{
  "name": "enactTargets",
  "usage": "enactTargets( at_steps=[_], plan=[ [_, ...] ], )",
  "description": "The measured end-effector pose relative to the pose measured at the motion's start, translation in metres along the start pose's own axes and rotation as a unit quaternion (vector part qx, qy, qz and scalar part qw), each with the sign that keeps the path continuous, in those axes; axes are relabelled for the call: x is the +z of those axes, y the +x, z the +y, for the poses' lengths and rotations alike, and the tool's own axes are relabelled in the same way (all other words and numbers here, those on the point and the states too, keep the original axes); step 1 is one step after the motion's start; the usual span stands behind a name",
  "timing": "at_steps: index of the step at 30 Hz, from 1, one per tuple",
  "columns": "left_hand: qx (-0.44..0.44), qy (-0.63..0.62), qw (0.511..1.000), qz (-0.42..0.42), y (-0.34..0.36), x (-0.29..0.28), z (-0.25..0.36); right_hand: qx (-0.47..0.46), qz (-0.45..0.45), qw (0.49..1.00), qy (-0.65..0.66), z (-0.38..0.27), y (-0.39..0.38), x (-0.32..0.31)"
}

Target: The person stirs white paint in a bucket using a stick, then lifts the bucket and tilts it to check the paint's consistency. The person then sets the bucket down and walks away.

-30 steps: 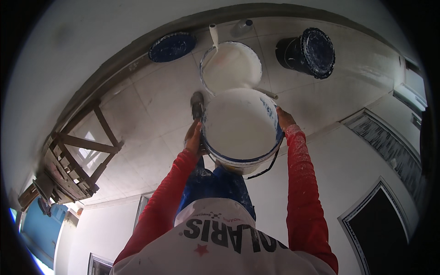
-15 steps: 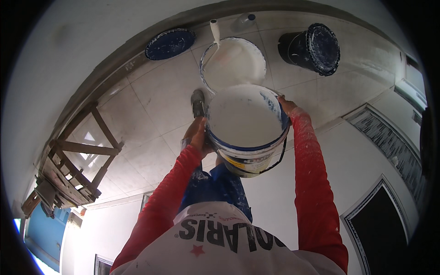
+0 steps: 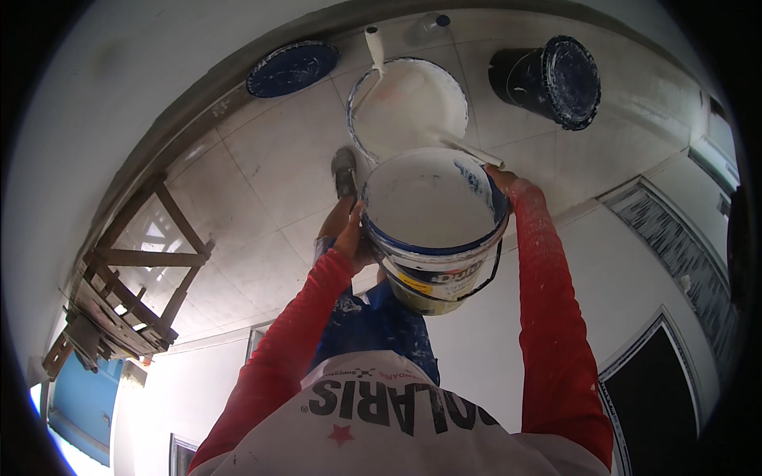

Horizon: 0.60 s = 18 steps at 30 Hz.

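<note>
A paint bucket (image 3: 431, 266) with a dark blue rim and a coloured label is held up in front of me, its mouth facing up and tilted slightly away. The inside is pale and coated; how full it is I cannot tell. My left hand (image 3: 353, 240) grips its left side, and my right hand (image 3: 502, 182) holds the right edge of the rim. Just beyond stands a bucket of white paint (image 3: 409, 103) on the floor, with a white tool handle (image 3: 375, 47) rising from its far left. A pale stick (image 3: 476, 150) reaches from that bucket toward my right hand.
A dark blue lid (image 3: 292, 69) lies on the tiles at the far left. A dark lidded bucket (image 3: 530, 79) is at the far right, and a clear bottle (image 3: 429, 28) is by the wall. On the left is a wooden trestle (image 3: 143, 258). My shoe (image 3: 344, 170) is beside the buckets.
The held bucket has shifted slightly right and toward me, with both hands still on it. More of the floor bucket's paint and the pale stick now show.
</note>
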<state>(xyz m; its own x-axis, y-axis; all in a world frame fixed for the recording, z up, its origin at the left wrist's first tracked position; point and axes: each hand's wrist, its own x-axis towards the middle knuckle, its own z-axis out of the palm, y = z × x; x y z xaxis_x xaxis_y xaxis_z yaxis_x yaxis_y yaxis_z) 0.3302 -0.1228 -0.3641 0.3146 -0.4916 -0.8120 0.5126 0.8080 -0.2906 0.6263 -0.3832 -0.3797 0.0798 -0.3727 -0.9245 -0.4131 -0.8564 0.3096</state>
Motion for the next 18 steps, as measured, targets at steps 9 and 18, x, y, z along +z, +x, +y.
enactTargets(
  at_steps=[9,18],
  plan=[
    [-0.007,0.023,0.997,0.075,0.001,0.022,0.005,0.018,-0.02,1.0,0.01,-0.002,0.007,-0.004],
    [0.009,0.035,0.998,0.045,-0.008,0.039,0.014,-0.042,-0.069,0.997,-0.011,-0.002,0.021,-0.017]
  ],
)
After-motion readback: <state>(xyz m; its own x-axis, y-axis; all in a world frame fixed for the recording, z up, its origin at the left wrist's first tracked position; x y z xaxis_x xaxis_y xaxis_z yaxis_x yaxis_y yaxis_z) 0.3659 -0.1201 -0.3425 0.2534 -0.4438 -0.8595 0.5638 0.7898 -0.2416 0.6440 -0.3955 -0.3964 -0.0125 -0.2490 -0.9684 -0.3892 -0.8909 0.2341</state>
